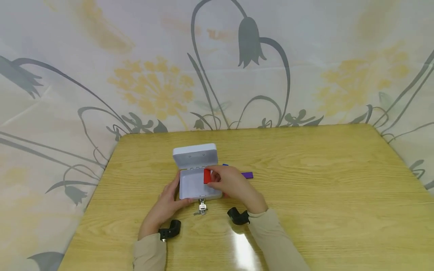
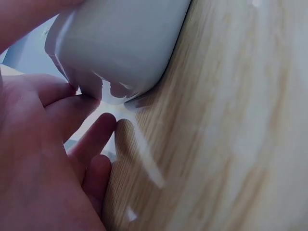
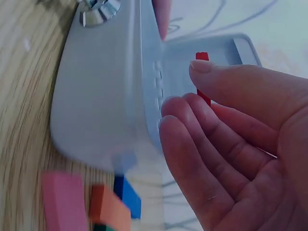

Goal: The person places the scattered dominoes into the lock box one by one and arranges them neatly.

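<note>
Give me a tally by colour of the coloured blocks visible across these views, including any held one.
Red block: 1, in the right hand
Pink block: 1
Orange block: 1
Blue block: 1
Green block: 1, barely showing
Purple block: 1
Total visible: 6

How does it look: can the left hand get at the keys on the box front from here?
Probably yes. The left hand holds the white box, its thumb at the front edge close to the keys, and nothing shows between them; it would likely need to loosen its hold first.
</note>
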`<action>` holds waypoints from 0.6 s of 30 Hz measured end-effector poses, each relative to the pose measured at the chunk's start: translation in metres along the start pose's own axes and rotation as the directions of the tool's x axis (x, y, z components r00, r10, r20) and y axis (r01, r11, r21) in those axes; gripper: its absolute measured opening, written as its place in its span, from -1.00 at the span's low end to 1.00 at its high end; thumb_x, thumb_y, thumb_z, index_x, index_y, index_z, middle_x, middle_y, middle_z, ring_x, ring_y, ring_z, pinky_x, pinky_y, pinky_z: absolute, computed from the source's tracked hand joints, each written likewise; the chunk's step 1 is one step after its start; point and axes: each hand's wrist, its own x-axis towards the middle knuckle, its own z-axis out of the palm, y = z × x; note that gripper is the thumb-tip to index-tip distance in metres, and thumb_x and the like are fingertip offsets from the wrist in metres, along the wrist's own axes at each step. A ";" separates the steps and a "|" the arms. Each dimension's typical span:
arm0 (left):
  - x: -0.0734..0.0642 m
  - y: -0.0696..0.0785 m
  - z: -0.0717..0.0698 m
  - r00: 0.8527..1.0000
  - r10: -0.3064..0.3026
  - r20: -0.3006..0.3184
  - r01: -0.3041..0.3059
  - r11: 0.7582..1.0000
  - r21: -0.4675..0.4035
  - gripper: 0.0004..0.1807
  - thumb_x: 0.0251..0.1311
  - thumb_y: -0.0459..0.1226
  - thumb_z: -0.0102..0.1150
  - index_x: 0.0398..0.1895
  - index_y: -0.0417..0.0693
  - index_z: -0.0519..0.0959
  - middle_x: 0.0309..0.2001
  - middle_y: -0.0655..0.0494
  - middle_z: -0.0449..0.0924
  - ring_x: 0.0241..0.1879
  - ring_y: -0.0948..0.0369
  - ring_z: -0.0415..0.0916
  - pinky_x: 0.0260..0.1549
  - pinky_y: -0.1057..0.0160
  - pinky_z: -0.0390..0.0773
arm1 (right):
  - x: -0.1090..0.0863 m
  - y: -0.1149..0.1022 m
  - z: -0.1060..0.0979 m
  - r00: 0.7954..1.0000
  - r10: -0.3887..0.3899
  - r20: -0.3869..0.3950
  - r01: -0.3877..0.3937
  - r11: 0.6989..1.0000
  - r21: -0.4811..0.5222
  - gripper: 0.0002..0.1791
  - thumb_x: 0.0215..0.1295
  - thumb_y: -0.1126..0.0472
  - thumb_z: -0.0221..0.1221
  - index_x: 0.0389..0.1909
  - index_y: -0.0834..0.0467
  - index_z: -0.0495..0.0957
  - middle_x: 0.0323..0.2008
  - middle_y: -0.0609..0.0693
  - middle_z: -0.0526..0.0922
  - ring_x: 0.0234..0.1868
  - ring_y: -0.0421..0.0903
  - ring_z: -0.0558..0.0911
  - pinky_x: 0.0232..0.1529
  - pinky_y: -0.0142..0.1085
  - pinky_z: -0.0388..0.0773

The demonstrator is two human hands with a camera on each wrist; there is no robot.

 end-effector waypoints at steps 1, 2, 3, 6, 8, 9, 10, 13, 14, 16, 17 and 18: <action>0.000 0.000 0.000 1.000 0.007 -0.003 -0.007 1.000 -0.003 0.09 -0.13 0.09 0.28 0.40 0.24 -0.21 0.35 -0.02 -0.07 0.29 -0.01 -0.14 0.15 -0.18 -0.13 | 0.002 -0.001 0.002 1.000 -0.011 0.005 0.012 1.000 -0.013 -0.53 0.06 0.13 0.26 0.04 0.10 0.46 -0.53 -0.23 0.45 -0.50 -0.27 0.42 -0.47 -0.44 0.40; 0.000 0.000 0.000 1.000 0.012 -0.005 -0.012 1.000 -0.001 0.09 -0.13 0.09 0.28 0.40 0.24 -0.21 0.35 -0.01 -0.07 0.29 -0.01 -0.13 0.15 -0.19 -0.12 | 0.005 -0.002 0.004 1.000 -0.023 0.009 0.023 0.999 -0.025 -0.53 0.06 0.13 0.26 0.03 0.09 0.47 -0.53 -0.23 0.45 -0.51 -0.28 0.42 -0.48 -0.44 0.39; -0.001 -0.001 0.000 1.000 0.017 -0.007 -0.017 1.000 0.002 0.09 -0.12 0.10 0.28 0.40 0.23 -0.21 0.35 -0.02 -0.06 0.29 -0.01 -0.13 0.14 -0.19 -0.11 | 0.007 -0.003 0.006 0.999 -0.034 0.016 0.035 0.999 -0.035 -0.54 0.05 0.13 0.26 0.03 0.09 0.47 -0.54 -0.23 0.44 -0.51 -0.28 0.41 -0.48 -0.44 0.38; -0.001 -0.002 0.001 1.000 0.019 -0.007 -0.018 1.000 0.008 0.09 -0.12 0.10 0.27 0.40 0.20 -0.21 0.35 -0.02 -0.07 0.29 -0.01 -0.13 0.14 -0.20 -0.11 | 0.012 -0.006 0.013 0.998 -0.050 0.038 0.052 0.997 -0.056 -0.55 0.04 0.13 0.27 0.01 0.08 0.48 -0.55 -0.22 0.43 -0.52 -0.27 0.39 -0.50 -0.45 0.36; -0.001 -0.003 0.001 1.000 0.017 -0.006 -0.017 1.000 0.013 0.09 -0.12 0.12 0.26 0.40 0.19 -0.20 0.35 -0.01 -0.07 0.30 -0.01 -0.14 0.14 -0.21 -0.11 | 0.015 -0.008 0.016 0.997 -0.056 0.046 0.059 0.996 -0.064 -0.55 0.04 0.14 0.27 0.00 0.09 0.48 -0.56 -0.21 0.43 -0.53 -0.26 0.39 -0.51 -0.45 0.35; 0.000 -0.003 0.001 1.000 0.017 -0.008 -0.016 1.000 0.012 0.09 -0.13 0.13 0.26 0.40 0.20 -0.20 0.35 0.00 -0.07 0.30 -0.02 -0.15 0.15 -0.21 -0.12 | 0.016 -0.010 0.017 0.997 -0.058 0.050 0.061 0.996 -0.066 -0.55 0.03 0.14 0.27 0.00 0.10 0.48 -0.57 -0.20 0.42 -0.53 -0.25 0.38 -0.52 -0.44 0.35; 0.000 -0.003 0.001 1.000 0.015 -0.008 -0.015 1.000 0.012 0.09 -0.13 0.13 0.26 0.40 0.20 -0.20 0.36 0.00 -0.08 0.30 -0.02 -0.16 0.15 -0.20 -0.13 | 0.018 -0.010 0.018 0.997 -0.060 0.052 0.064 0.996 -0.069 -0.55 0.03 0.15 0.27 0.00 0.10 0.48 -0.56 -0.21 0.42 -0.54 -0.26 0.39 -0.52 -0.45 0.35; 0.001 -0.003 0.001 1.000 0.014 -0.015 -0.014 1.000 0.012 0.09 -0.13 0.13 0.26 0.40 0.18 -0.20 0.36 -0.02 -0.07 0.30 -0.05 -0.16 0.15 -0.21 -0.14 | 0.022 -0.012 0.022 0.996 -0.072 0.057 0.077 0.993 -0.088 -0.57 0.03 0.15 0.27 -0.02 0.08 0.49 -0.57 -0.21 0.43 -0.54 -0.26 0.39 -0.52 -0.45 0.34; 0.001 -0.003 0.001 1.000 0.009 -0.016 -0.009 1.000 0.010 0.10 -0.13 0.12 0.27 0.40 0.18 -0.19 0.35 -0.03 -0.08 0.30 -0.06 -0.16 0.15 -0.21 -0.13 | 0.023 -0.012 0.023 0.995 -0.079 0.059 0.084 0.992 -0.095 -0.58 0.03 0.15 0.27 -0.03 0.08 0.49 -0.57 -0.21 0.42 -0.54 -0.26 0.38 -0.52 -0.45 0.33; 0.001 -0.003 0.001 1.000 -0.001 -0.017 0.001 1.000 0.011 0.10 -0.14 0.12 0.28 0.40 0.16 -0.19 0.35 -0.06 -0.08 0.30 -0.08 -0.16 0.15 -0.21 -0.11 | 0.026 -0.012 0.026 0.994 -0.089 0.060 0.095 0.989 -0.114 -0.61 0.03 0.15 0.27 -0.07 0.05 0.50 -0.58 -0.22 0.42 -0.54 -0.27 0.38 -0.52 -0.45 0.33; 0.001 -0.004 0.001 1.000 -0.007 -0.017 0.007 1.000 0.011 0.11 -0.15 0.12 0.28 0.40 0.16 -0.19 0.35 -0.07 -0.08 0.30 -0.08 -0.15 0.15 -0.21 -0.10 | 0.027 -0.012 0.028 0.994 -0.092 0.059 0.098 0.987 -0.126 -0.63 0.03 0.14 0.27 -0.09 0.04 0.50 -0.59 -0.23 0.42 -0.55 -0.27 0.38 -0.53 -0.45 0.32; 0.001 -0.004 0.001 1.000 -0.011 -0.015 0.012 1.000 0.007 0.11 -0.15 0.12 0.28 0.40 0.16 -0.18 0.35 -0.07 -0.08 0.30 -0.08 -0.15 0.15 -0.21 -0.09 | 0.028 -0.012 0.029 0.994 -0.096 0.058 0.103 0.986 -0.134 -0.64 0.03 0.14 0.27 -0.10 0.04 0.50 -0.59 -0.23 0.41 -0.55 -0.27 0.38 -0.53 -0.45 0.32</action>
